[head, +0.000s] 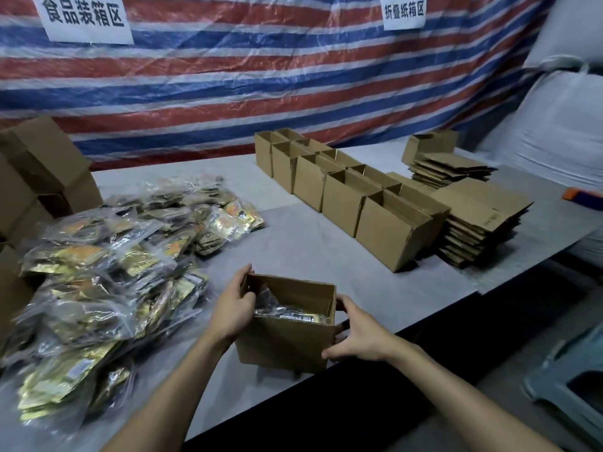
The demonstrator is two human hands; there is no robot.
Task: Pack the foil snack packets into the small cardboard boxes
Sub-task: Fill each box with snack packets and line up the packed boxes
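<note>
- A small cardboard box (287,340) stood open-topped on the grey surface (326,256), close to its near edge and in front of the person.
- The left hand (235,308) gripped the box's left end, its fingers (239,278) curled round the wall and reaching the far corner.
- The right hand (359,334) gripped the box's right end, fingers wrapped against the side wall and thumb lying on the near face.
- Foil snack packets (290,313) lay inside the held box, showing just under its rim.
- A loose pile of packets (114,256) in clear wrapping was spread over the left part of the surface, well apart from the box.
- A double row of open boxes (359,197) ran diagonally across the far right, each touching the next.
- Stacks of flattened cardboard (483,230) sat just beside that row, with another stack (447,168) behind.
- Large brown cartons (39,177) stood at the far left, behind the pile.
- A striped tarpaulin (261,76) in red, white and blue hung behind, carrying two white paper signs (85,17).
- A white sack (561,125) rose at the right, and a grey plastic stool (571,380) stood on the floor below.
</note>
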